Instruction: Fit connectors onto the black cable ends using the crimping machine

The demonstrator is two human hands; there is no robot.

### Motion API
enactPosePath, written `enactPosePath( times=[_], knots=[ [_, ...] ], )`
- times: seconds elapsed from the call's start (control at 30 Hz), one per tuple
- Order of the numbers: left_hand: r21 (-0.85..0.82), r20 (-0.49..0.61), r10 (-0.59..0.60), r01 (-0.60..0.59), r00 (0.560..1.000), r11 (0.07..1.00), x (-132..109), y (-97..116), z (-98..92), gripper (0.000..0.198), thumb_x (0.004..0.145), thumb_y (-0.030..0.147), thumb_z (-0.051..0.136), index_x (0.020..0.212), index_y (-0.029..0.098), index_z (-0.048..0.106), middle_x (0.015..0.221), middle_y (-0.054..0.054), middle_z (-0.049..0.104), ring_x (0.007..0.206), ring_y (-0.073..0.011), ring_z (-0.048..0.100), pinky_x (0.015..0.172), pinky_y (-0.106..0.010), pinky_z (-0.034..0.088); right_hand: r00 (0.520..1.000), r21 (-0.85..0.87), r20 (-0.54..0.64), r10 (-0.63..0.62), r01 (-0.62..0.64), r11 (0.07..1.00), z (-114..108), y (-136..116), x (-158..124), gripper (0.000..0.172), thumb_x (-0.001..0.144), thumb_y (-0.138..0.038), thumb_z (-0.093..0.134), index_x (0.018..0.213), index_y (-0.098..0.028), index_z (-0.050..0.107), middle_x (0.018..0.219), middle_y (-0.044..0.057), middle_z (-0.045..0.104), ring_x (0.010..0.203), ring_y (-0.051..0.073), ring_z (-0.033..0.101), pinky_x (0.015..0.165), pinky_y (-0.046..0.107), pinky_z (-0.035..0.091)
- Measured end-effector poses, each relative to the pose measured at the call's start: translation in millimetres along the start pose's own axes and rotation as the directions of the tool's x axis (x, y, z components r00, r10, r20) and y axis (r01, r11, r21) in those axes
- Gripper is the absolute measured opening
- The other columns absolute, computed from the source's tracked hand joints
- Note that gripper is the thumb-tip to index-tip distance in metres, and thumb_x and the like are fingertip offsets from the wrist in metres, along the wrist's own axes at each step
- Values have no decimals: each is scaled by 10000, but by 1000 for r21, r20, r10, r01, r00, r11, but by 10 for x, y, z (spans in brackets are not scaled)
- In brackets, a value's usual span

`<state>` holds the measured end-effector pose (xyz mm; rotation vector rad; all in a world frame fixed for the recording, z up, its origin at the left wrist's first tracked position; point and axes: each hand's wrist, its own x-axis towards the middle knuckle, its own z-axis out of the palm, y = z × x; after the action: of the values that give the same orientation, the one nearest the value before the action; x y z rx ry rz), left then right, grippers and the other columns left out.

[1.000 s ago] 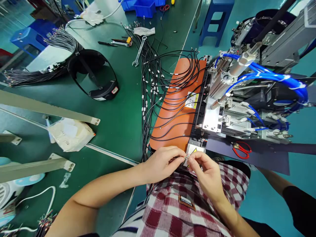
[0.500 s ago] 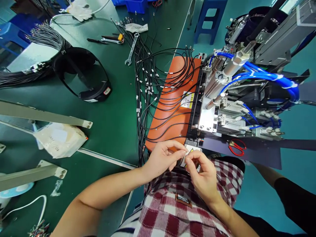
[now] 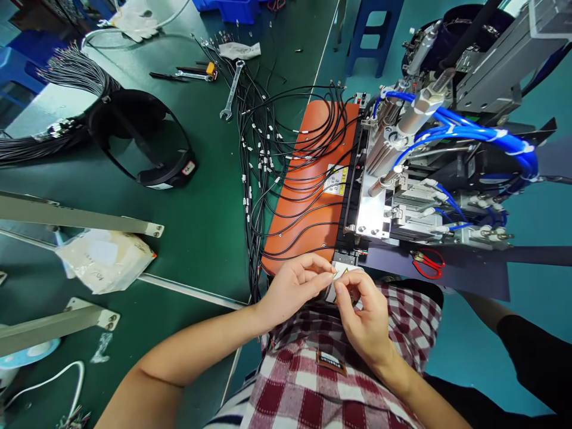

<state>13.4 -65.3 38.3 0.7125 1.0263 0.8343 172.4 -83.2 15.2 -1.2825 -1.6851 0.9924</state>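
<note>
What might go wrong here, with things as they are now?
The left hand and right hand nearly meet at the fingertips; the tiny piece there is barely visible, so it might slip and get lost.

Loose black cables cross the orange board just beyond the left hand, so a finger could snag one.

The red-handled tool lies on the dark sheet near the checked clothing; a turn may knock it.

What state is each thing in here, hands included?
Left hand: grip pinched at the fingertips
Right hand: grip pinched too, beside the left
Cables: strewn, some draped over the orange plate
Wrench: lying partly on the cables
Snips: lying, handles apart
Headgear: lying on the table, unworn
Glove: lying unworn
Bag: bulging; sealed or not, cannot tell
Stool: upright
</note>
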Motion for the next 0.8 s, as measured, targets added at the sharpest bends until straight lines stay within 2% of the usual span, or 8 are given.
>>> enactPosePath(
  times=[0.13, 0.37, 0.5, 0.57, 0.7, 0.8],
  knots=[
    [5, -10, -13, 13, 1000, 1000, 9, 3, 11, 258, 794, 332, 708, 820, 103, 593, 632, 36, 509, 494, -22, 355, 468, -170, 236, 999, -25, -8, -52, 51, 998, 14, 10, -8, 112, 881, -113, 550, 826, -208, 529, 727, 0, 544, 627, 143, 497, 597, 277, 401],
    [-59, 10, -71, 71, 997, 996, 44, -59, -33, 230, 819, 330, 679, 839, 117, 594, 618, 48, 499, 435, -9, 299, 421, -173, 178, 999, -11, 40, -36, 37, 999, -23, 44, 31, 114, 878, -93, 568, 861, -206, 561, 773, 9, 599, 689, 148, 548, 654, 292, 425],
    [-6, -8, -42, 42, 999, 999, 61, -6, -44, 234, 760, 276, 732, 868, 123, 592, 743, 16, 579, 530, -28, 454, 495, -157, 324, 999, 30, 47, -26, 25, 999, -106, 57, 41, 104, 886, -106, 562, 867, -207, 578, 771, 9, 595, 689, 148, 549, 650, 286, 433],
    [57, -30, -37, 39, 999, 998, 57, 22, -51, 241, 734, 265, 750, 839, 123, 585, 727, 12, 593, 560, -46, 501, 526, -164, 363, 1000, 55, 25, 18, -19, 998, -140, 69, 39, 93, 894, -125, 558, 888, -212, 592, 788, 11, 596, 678, 143, 547, 626, 276, 435],
    [166, -17, -55, 57, 998, 984, 21, 58, -75, 251, 795, 353, 682, 829, 110, 630, 630, 8, 588, 461, -42, 432, 454, -175, 325, 985, 147, -41, 168, -160, 976, -193, 81, 59, 98, 917, -185, 551, 970, -228, 621, 844, 24, 618, 694, 145, 576, 605, 264, 456],
    [172, -6, -55, 55, 998, 984, 3, 65, -79, 299, 829, 404, 637, 856, 107, 652, 629, 1, 593, 427, -37, 406, 421, -177, 311, 970, 230, 22, 240, -239, 943, -204, 52, 102, 99, 920, -223, 559, 984, -232, 633, 832, 20, 627, 654, 135, 568, 570, 253, 453]
  ],
)
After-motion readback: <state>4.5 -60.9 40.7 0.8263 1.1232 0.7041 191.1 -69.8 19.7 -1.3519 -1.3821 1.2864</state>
